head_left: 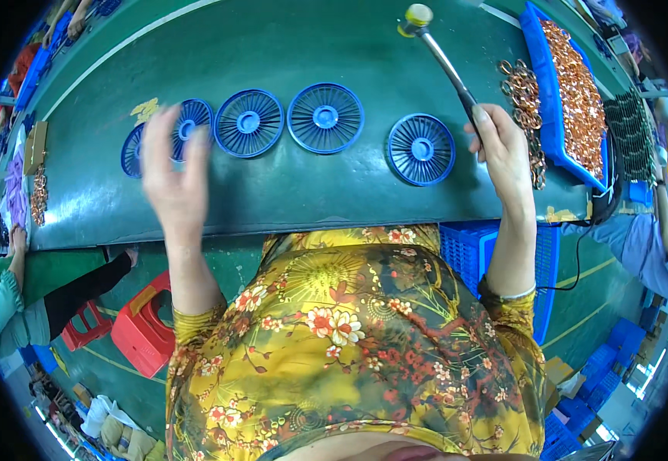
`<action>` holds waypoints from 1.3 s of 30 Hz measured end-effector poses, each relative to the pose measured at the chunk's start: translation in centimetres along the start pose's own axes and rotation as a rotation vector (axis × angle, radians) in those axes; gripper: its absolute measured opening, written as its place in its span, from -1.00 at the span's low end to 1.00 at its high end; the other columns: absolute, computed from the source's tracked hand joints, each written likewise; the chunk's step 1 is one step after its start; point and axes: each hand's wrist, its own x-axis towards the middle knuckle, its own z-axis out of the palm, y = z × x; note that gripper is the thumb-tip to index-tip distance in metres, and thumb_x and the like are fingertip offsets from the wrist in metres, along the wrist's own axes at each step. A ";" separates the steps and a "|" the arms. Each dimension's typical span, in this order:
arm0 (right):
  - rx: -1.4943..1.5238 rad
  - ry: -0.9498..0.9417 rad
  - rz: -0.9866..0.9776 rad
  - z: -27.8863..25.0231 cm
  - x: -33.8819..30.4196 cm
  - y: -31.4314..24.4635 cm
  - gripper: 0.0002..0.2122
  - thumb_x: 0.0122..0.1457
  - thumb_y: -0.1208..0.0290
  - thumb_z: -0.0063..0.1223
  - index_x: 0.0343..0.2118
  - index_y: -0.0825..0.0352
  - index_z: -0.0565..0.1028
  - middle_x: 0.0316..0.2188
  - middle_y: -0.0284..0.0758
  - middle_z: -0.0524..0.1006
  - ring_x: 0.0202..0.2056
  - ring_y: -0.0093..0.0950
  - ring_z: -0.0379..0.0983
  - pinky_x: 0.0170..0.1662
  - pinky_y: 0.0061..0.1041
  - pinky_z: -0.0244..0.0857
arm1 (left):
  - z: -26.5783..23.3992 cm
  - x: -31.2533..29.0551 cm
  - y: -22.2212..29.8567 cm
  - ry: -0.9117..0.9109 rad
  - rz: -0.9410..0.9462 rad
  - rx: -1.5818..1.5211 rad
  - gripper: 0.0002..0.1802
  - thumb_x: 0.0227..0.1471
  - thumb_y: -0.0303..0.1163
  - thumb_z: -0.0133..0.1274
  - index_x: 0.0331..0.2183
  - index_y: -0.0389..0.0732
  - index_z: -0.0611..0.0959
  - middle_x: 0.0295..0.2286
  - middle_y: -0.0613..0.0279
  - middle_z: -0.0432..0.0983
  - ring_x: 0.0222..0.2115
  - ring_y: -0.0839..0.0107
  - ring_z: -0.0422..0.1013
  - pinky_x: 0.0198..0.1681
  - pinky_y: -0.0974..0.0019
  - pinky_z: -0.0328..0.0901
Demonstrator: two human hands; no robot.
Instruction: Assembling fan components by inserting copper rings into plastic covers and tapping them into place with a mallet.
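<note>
Copper-coloured rings (pixel 573 96) fill blue tray (pixel 540 61), more beside it; blurred left hand (pixel 174 173), fingers spread, partly blocks two blue wheels (pixel 195 114); right hand (pixel 507 150) wrapped round mallet (pixel 447 69).

A green table (pixel 311 203) is stretching across the room, its surface catching a pale sheen. Off the table's near edge, toward its left end, two red stools (pixel 143 332) are standing on a green floor (pixel 572 307) marked with yellow lines (pixel 591 330), while blue crates (pixel 613 347) are standing clustered toward its right end. Well apart from the table, narrow bright lights (pixel 656 371) are glowing on both sides.
</note>
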 end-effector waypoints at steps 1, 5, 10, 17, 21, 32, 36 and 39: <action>0.077 0.006 0.026 -0.4 -1.0 0.7 -0.73 0.26 0.25 -0.12 -0.19 0.37 0.47 -0.54 -0.43 0.49 -0.61 -0.75 0.30 -0.61 -0.71 0.15 | 1.2 0.3 2.2 -0.098 0.104 -0.103 -0.53 -0.11 -0.38 0.21 -0.10 -0.27 0.53 -0.06 -0.04 0.40 0.01 0.08 0.30 0.08 0.16 0.17; 0.252 0.030 0.063 -1.3 -4.9 0.5 -0.69 0.29 0.26 -0.16 -0.03 0.35 0.38 -0.52 -0.45 0.46 -0.61 -0.78 0.26 -0.61 -0.79 0.11 | 5.9 0.2 9.6 -0.566 0.412 -0.229 -0.13 -0.24 -0.08 0.29 0.07 -0.22 0.33 0.09 -0.14 0.17 0.17 -0.04 0.03 0.21 0.00 -0.03; 0.351 0.156 -0.020 -3.4 -9.4 -1.3 -0.67 0.30 0.35 -0.19 0.07 0.37 0.31 -0.52 -0.40 0.45 -0.61 -0.76 0.25 -0.59 -0.80 0.10 | 12.6 -1.0 11.8 -0.734 0.541 -0.309 0.12 -0.34 -0.04 0.34 0.17 -0.23 0.12 0.13 -0.13 0.10 0.21 -0.03 -0.05 0.26 0.00 -0.12; -0.005 0.132 -0.093 -3.4 -14.3 1.9 -0.66 0.27 0.46 -0.18 0.10 0.31 0.33 -0.38 -0.32 0.50 -0.57 -0.68 0.28 -0.51 -0.68 0.22 | 12.7 -0.2 13.1 -0.845 0.347 -0.369 0.15 -0.36 -0.13 0.37 0.18 -0.22 0.07 0.02 -0.13 0.24 0.04 -0.03 0.22 0.10 0.09 0.20; -0.197 -0.093 -0.045 -3.5 -13.7 2.3 -0.68 0.21 0.55 -0.12 0.04 0.36 0.38 -0.08 -0.14 0.49 -0.24 -0.42 0.49 -0.16 -0.51 0.34 | 13.1 -0.7 12.9 -0.820 0.330 -0.359 0.19 -0.39 -0.12 0.38 0.18 -0.21 0.04 0.01 -0.11 0.26 0.04 -0.02 0.22 0.10 0.09 0.20; -0.210 -0.091 -0.126 -3.2 -10.8 2.1 -0.70 0.22 0.51 -0.13 0.02 0.32 0.40 -0.10 -0.05 0.48 -0.13 -0.20 0.49 -0.12 -0.41 0.34 | 11.9 -0.8 12.6 -0.676 0.450 -0.460 0.25 -0.36 -0.15 0.38 0.22 -0.24 -0.05 0.13 -0.11 0.12 0.15 -0.02 0.09 0.18 0.14 0.10; -0.153 -0.307 0.040 -5.1 -11.9 0.6 -0.70 0.20 0.53 -0.09 0.01 0.34 0.42 -0.11 -0.10 0.50 -0.07 -0.29 0.47 -0.06 -0.47 0.32 | 7.5 2.2 10.0 -0.563 0.499 -0.207 0.23 -0.40 -0.12 0.38 0.21 -0.25 0.03 0.17 -0.10 0.01 0.22 -0.01 -0.06 0.26 0.06 -0.10; -0.115 -0.396 -0.083 -4.2 -11.8 2.0 -0.71 0.20 0.50 -0.07 -0.01 0.32 0.43 -0.09 -0.10 0.49 -0.06 -0.23 0.45 -0.03 -0.45 0.31 | 6.4 2.7 7.0 -0.583 0.356 -0.055 0.20 -0.41 -0.19 0.39 0.20 -0.24 0.06 0.14 -0.11 0.10 0.20 -0.07 -0.04 0.26 0.02 -0.11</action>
